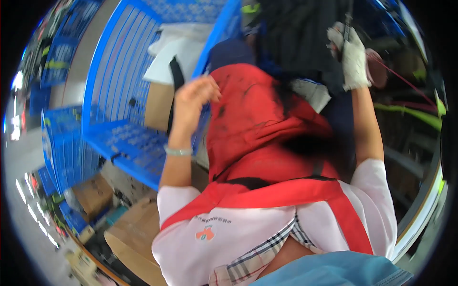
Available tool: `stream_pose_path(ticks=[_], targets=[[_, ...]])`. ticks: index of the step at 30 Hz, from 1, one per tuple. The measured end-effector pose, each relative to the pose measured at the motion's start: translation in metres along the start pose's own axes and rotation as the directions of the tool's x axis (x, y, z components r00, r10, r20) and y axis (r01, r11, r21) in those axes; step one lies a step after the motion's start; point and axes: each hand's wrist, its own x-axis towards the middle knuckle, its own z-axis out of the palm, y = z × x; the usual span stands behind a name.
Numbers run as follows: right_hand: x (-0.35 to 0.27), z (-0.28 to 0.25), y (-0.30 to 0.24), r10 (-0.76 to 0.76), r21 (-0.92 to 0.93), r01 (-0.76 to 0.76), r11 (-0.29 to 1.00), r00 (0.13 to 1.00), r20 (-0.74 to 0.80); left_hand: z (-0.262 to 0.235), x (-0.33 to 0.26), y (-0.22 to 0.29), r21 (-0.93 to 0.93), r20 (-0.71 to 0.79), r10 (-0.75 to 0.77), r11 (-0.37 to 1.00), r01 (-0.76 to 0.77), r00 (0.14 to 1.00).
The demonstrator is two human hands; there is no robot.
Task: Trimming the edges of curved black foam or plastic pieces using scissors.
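Observation:
My left hand is bare, with a pale bangle at the wrist. Its fingers curl inward beside the red apron, near the rim of a blue plastic crate; anything inside them is hidden. A black strap runs down behind this hand, and I cannot tell whether they touch. At the upper right, my right hand wears a white work glove with fingers closed around a slim dark metal tool that points away from me. Dark cloth lies to the left of that glove.
White sheets and a brown cardboard piece lie inside the crate. More blue crates stand at the left, above a cardboard box. A thin red cord and a yellow-green strip stretch across the right side.

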Motion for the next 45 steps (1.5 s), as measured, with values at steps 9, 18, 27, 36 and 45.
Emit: stream_pose_path(ticks=[9,18,27,36,45], targets=[[-0.103,0.164,0.043,0.235,-0.13,-0.196,0.972,0.837,0.494,-0.276,0.054,-0.184,0.088,-0.593,-0.354,0.864,0.495,0.723],[-0.097,0.174,0.066,0.262,-0.194,-0.204,0.96,0.898,0.354,-0.309,0.012,-0.323,0.719,-0.651,-0.257,0.091,0.689,0.714],[-0.098,0.168,0.084,0.233,-0.434,-0.103,0.895,0.937,0.259,-0.272,0.046,-0.335,0.627,-0.6,-0.446,0.252,0.737,0.664],[-0.1,0.167,0.079,0.073,-0.175,-0.002,0.985,0.914,0.4,-0.244,0.098,-0.142,-0.446,-0.271,-0.313,0.879,0.17,0.91],[-0.115,0.134,0.049,0.181,-0.019,-0.197,0.98,0.854,0.488,-0.083,0.03,0.046,-0.434,-0.228,0.108,0.879,-0.2,0.968]])
